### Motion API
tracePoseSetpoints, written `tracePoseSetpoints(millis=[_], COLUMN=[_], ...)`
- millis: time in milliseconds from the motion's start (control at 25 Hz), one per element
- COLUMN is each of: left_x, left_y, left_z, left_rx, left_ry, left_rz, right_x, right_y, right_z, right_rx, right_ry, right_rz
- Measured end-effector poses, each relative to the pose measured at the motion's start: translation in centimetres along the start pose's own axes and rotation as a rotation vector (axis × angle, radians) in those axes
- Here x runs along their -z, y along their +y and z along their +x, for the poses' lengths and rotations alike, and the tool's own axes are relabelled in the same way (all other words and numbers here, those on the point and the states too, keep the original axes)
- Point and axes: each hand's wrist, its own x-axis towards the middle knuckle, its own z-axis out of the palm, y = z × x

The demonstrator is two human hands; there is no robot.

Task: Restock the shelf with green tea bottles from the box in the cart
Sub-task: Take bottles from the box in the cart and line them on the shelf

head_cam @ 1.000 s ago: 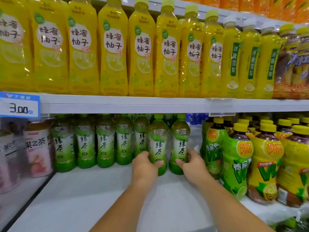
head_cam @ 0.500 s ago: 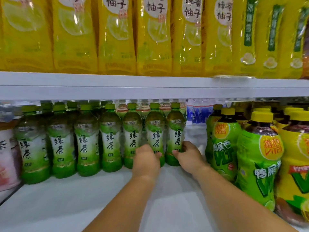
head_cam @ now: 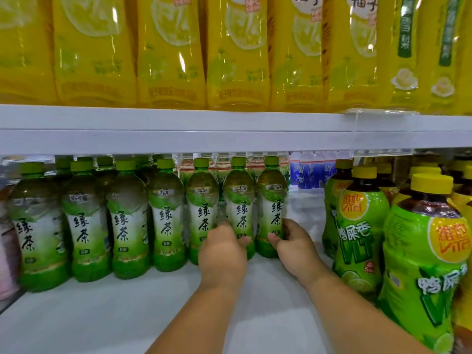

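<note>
**Both hands on the last two green teas in the row**

The left hand [head_cam: 222,254] grips the lower part of a green tea bottle [head_cam: 238,200]. Its thumb lies across the front, and the other fingers curl round the bottle's left side, mostly hidden behind the knuckles. The right hand [head_cam: 293,247] grips the end bottle [head_cam: 272,200] just beside it, thumb on the lower front of the label and fingers curled round the right side. Both bottles stand upright on the white shelf [head_cam: 115,315], very close together; whether they touch I cannot tell.

Left of the left fingers runs the rest of the row [head_cam: 122,221], green-capped with labels facing out and more bottles standing behind. Beyond the right fingertips, deeper in, sit blue bottles [head_cam: 314,172], too blurred to read. Right of the right fingers, across a gap of white shelf, stand lime bottles [head_cam: 357,226] with yellow caps. Above both sets of fingers is the edge of the upper shelf [head_cam: 178,139], which carries yellow bottles [head_cam: 168,60]. Far to the left of the fingers, at the row's other end, a pink bottle [head_cam: 6,251] shows only in part.
</note>
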Motion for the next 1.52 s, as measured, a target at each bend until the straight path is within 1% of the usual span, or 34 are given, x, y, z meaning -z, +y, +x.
tracePoseSetpoints(millis=[80, 280, 640, 840, 920, 1040, 1080, 1160, 1240, 1320, 1400, 1520], left_x=[0.2, 0.3, -0.1, 0.7, 1.6, 3.0, 3.2, 4.0, 5.1, 6.7, 8.4, 11.4], left_y=[0.0, 0.1, -0.4, -1.4, -2.0, -2.8, -3.1, -3.5, -3.7, -4.0, -4.4, -4.5], left_z=[0.1, 0.3, -0.2, -1.8, -2.8, -4.4, -5.0, -6.4, -7.9, -9.0, -10.7, -12.4], left_rx=[0.001, 0.022, -0.051, -0.071, -0.002, 0.134, 0.144, 0.109, 0.095, 0.108, 0.116, 0.173], left_ry=[-0.013, -0.061, 0.032, 0.068, 0.034, -0.041, -0.073, -0.113, -0.126, -0.152, -0.229, -0.346], left_rz=[0.029, 0.012, -0.024, -0.161, -0.165, -0.154, -0.185, -0.279, -0.38, -0.421, -0.433, -0.422], right_x=[0.0, 0.1, 0.4, 0.7, 0.9, 1.3, 1.5, 1.7, 2.1, 2.5, 3.1, 4.6], right_y=[0.1, 0.1, -0.9, -1.7, -2.4, -3.4, -3.8, -4.8, -5.8, -7.0, -7.9, -9.8], right_z=[0.0, -0.1, -0.6, -1.0, -1.7, -3.4, -4.2, -6.2, -8.3, -10.4, -12.7, -15.5], right_rx=[-0.003, -0.015, -0.053, -0.11, -0.136, -0.199, -0.231, -0.265, -0.269, -0.271, -0.285, -0.346], right_ry=[-0.008, -0.011, -0.038, -0.035, -0.007, 0.028, 0.027, 0.016, -0.011, -0.036, -0.05, -0.088], right_rz=[0.013, 0.037, 0.007, -0.036, -0.059, -0.201, -0.245, -0.292, -0.245, -0.161, -0.09, -0.127])
